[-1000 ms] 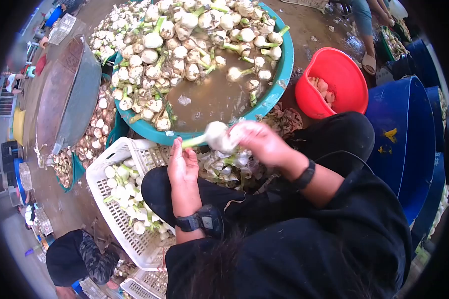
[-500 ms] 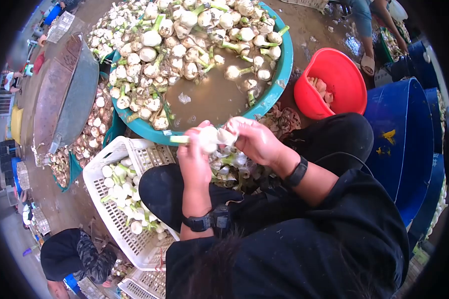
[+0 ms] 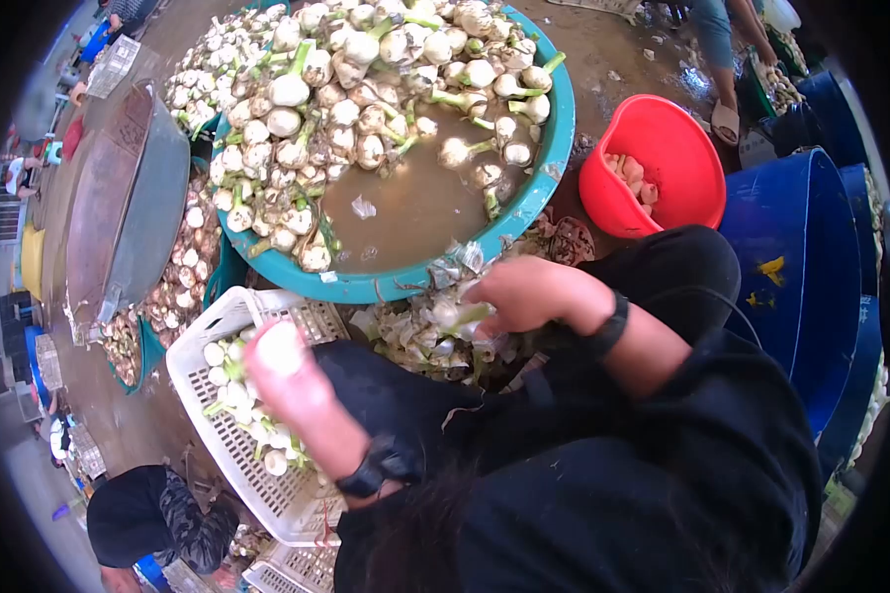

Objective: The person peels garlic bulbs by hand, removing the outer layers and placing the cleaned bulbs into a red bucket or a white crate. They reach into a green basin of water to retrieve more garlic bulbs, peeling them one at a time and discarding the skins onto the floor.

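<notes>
My left hand (image 3: 295,387), smeared by motion, is closed around a white peeled garlic bulb (image 3: 281,348) above the white plastic basket (image 3: 190,361). Several clean garlic bulbs (image 3: 235,397) with green stalks lie in that basket. Over a heap of stripped garlic skins (image 3: 405,341) between my knees is my right hand (image 3: 529,294), its fingers curled downward. A pale greenish scrap (image 3: 455,314) shows at its fingertips; whether the fingers grip it is hard to make out.
A large teal tub (image 3: 561,148) of muddy water and unpeeled garlic stands ahead. Right of it are a red basin (image 3: 677,158) with pale pieces inside and tall blue barrels (image 3: 791,267). A metal barrow (image 3: 148,198) stands left. Other people (image 3: 133,514) crouch nearby.
Both hands were together on one garlic bulb in front of the tub. They have parted: my left hand went left over the basket with the bulb, my right dropped toward the skins.
</notes>
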{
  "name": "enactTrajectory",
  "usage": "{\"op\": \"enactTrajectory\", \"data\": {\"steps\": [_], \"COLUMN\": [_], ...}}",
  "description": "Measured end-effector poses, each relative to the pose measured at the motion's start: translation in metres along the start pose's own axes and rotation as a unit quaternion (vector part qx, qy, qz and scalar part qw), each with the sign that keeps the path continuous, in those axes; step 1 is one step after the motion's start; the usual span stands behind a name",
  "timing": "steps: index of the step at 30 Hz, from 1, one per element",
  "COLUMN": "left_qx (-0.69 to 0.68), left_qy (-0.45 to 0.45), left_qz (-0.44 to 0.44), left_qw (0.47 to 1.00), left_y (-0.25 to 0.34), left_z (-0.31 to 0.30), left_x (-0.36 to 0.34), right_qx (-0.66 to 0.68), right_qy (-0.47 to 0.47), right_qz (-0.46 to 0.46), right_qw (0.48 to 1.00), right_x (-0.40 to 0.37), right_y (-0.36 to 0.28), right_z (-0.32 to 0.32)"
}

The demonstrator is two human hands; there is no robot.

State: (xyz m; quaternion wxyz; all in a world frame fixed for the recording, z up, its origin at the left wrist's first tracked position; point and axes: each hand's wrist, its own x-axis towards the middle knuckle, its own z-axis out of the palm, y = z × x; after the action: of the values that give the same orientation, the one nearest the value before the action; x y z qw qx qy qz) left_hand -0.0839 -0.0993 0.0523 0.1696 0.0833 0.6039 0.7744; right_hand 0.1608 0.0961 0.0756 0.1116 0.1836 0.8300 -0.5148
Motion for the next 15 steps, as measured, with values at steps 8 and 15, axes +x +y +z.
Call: {"op": "enactTrajectory", "data": {"steps": [8,15], "left_qx": [0.265,0.051], "left_qy": [0.185,-0.167], "left_qz": [0.152,-0.337], "left_qw": [0.934,0.925], "left_y": [0.059,-0.038], "left_z": [-0.017,0.092], "left_x": [-0.015,-0.023], "right_qx": [-0.351,-0.114], "right_qy": [0.239,0.163], "right_qz": [0.267,0.131], "right_qw": [0.865,0.971], "right_x": [0.137,0.1], "right_y": [0.14,0.042], "right_z": [-0.066,-0.022]}}
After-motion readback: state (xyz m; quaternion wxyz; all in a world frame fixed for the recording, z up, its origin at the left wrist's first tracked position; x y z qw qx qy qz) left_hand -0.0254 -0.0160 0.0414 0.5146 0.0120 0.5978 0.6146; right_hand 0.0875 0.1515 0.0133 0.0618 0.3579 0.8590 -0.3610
